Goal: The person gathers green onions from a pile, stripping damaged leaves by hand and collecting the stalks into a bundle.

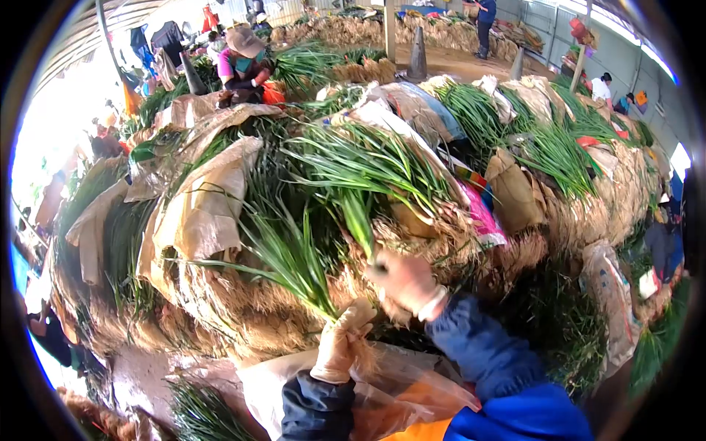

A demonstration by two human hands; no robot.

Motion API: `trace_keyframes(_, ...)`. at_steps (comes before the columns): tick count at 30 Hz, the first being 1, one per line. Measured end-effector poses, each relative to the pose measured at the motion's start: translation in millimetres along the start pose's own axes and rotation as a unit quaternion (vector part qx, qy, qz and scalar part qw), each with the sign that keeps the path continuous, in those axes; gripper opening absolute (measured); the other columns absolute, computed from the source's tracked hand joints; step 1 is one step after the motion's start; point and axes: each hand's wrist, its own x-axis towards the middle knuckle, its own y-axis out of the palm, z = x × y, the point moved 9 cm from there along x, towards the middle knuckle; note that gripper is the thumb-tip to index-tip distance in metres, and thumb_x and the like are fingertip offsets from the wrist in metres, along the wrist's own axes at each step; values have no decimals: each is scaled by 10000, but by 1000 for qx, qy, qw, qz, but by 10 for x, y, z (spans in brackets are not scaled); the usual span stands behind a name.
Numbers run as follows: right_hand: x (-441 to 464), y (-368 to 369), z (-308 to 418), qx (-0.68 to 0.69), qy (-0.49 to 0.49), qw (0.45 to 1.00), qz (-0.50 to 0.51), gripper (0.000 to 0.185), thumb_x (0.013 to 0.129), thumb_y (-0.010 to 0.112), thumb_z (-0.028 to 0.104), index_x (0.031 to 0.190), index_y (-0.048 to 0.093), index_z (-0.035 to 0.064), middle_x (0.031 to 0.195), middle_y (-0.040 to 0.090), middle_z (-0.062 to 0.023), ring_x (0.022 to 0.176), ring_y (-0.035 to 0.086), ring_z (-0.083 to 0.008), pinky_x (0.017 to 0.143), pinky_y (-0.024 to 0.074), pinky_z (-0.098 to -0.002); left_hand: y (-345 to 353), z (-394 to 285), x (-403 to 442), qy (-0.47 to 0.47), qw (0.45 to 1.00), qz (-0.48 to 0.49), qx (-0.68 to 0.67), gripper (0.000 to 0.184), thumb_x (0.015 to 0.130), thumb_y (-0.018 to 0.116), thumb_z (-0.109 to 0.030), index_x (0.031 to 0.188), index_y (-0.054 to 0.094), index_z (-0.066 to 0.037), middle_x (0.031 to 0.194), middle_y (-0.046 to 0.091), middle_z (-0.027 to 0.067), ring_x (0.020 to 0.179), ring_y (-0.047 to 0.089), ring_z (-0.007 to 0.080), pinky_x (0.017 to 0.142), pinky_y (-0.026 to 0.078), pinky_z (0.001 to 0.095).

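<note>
Fanned to eleven o'clock, a probably light, limber leafy bunch (303,268) is gripped by the left hand (342,344) at its base, likely the surest hold; another tuft (357,220) seems pinched by the right hand (406,283)

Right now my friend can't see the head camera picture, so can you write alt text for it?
A person's left hand holds a bunch of long, thin green plants, and the right hand grips a smaller green bunch. Beyond them lie big heaps of leafy plants with stringy, straw-coloured roots, partly covered by wrinkled beige sacks.
</note>
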Motion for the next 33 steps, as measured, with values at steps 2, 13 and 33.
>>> trace_keyframes(2,-318,289,-57,22,-89,995,-25,299,838,672,386,850,648,89,713,665,-117,635,649,-292,584,499,-414,-79,280,144,-32,998,39,28,195,921,623,-149,1080,623,-35,875,692,49,761,663,153,628,514,234)
trace_keyframes(13,-496,872,-454,384,35,922,31,221,913,646,286,947,671,69,702,624,-35,651,576,-119,589,483,-280,-107,521,-162,-62,996,39,-50,258,925,609,-146,1106,621,37,772,616,53,609,556,125,582,519,265)
trace_keyframes(33,-563,1120,-1014,-77,-40,993,84,184,899,547,204,801,620,68,772,637,-65,659,620,-203,582,508,-353,441,76,-732,-56,922,290,-251,237,907,599,-285,781,594,-83,563,463,-49,505,447,105,521,393,268)
